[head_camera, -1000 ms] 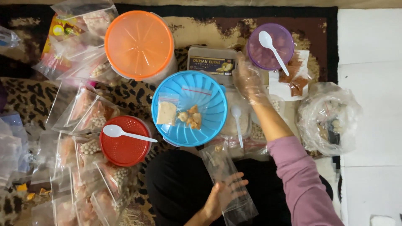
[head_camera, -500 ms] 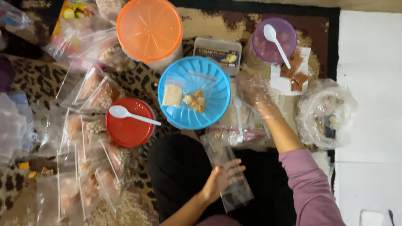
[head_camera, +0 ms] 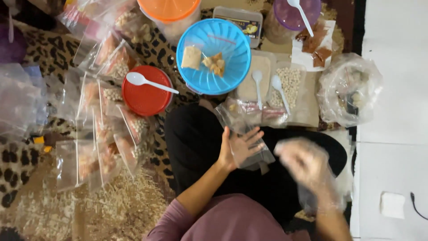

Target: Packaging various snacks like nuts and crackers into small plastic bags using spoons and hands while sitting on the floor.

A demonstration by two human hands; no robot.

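The clear plastic bag (head_camera: 249,147) lies across the person's lap, mouth toward the blue basket; the left hand (head_camera: 238,149) rests flat on it, fingers spread, pressing rather than pinching; the right hand (head_camera: 307,167), sheathed in a thin plastic glove, has come back from the tubs by the purple lid to just beside the bag, and blur hides whether its grip is spread or carries anything. Beyond the bag stands the blue basket (head_camera: 214,67) with a small packet and fried pieces; to its right two trays with white spoons (head_camera: 281,91); to its left the red lid (head_camera: 145,96) with a spoon, then filled bags (head_camera: 111,129) on the leopard-print mat; nothing lies between hand and bag.
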